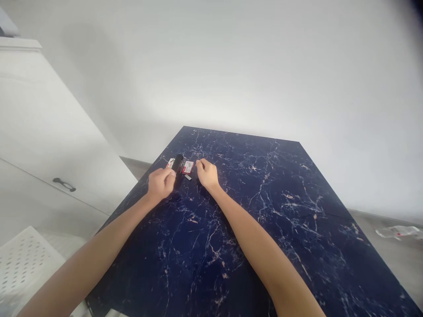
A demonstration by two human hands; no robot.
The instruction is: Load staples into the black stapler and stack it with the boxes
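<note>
My left hand [161,181] is closed at the near end of a black stapler [179,163], with its fingers curled against it. Right of the stapler lies a small red-and-white box [188,167], which looks like a staple box. Just below that box is a short silver strip [188,177], apparently staples. Part of another white-and-red piece [171,163] shows on the stapler's left side. My right hand [207,173] is to the right of the box, thumb and fingers pinched together. Whatever it may hold is too small to make out.
All this rests on a dark blue marble-patterned table [257,211] against a white wall. A white cabinet [49,119] with a dark handle stands on the left. Below it is a perforated white basket [26,259]. Clear plastic packaging [398,231] lies beyond the table's right edge.
</note>
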